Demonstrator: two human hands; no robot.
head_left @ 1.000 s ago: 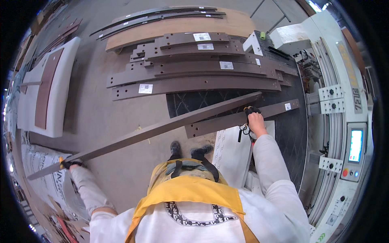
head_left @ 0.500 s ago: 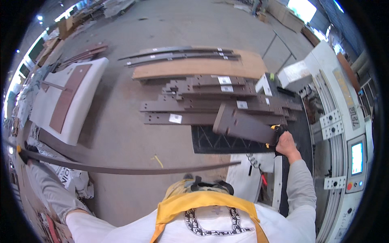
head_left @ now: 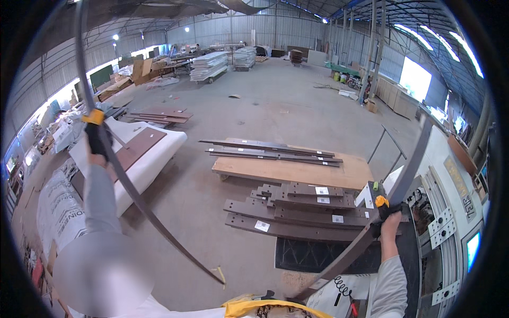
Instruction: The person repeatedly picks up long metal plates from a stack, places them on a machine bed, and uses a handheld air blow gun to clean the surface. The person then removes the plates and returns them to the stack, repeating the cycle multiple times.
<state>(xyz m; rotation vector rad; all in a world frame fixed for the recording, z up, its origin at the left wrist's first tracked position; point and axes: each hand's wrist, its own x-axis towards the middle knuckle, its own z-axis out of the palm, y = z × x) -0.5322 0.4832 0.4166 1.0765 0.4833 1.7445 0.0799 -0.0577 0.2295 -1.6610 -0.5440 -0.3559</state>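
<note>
My left hand [head_left: 97, 142], in a black and yellow glove, is raised at the left and closed around a long, thin brown board [head_left: 146, 206]. That board runs from the top edge down toward the floor in front of me. On the right, my right hand [head_left: 387, 222], gloved likewise, grips another long brown board [head_left: 411, 172]. Held at a slant, it has its upper end beside the machine and its lower end near my waist. Beyond my right hand lies a stack of dark brown boards [head_left: 286, 214], some with drilled holes and white labels.
A white machine [head_left: 450, 185] with rails and a lit screen stands close on my right. Ahead, thin strips lie on a tan panel [head_left: 291, 169]. A white-covered stack [head_left: 167, 151] with a brown board stands left. Wrapped bundles [head_left: 61, 212] lie near my left arm.
My view has tilted up. Both arms have lifted; the left board has swung from nearly level to steep, and the right board has turned from pointing left to standing at a slant.
</note>
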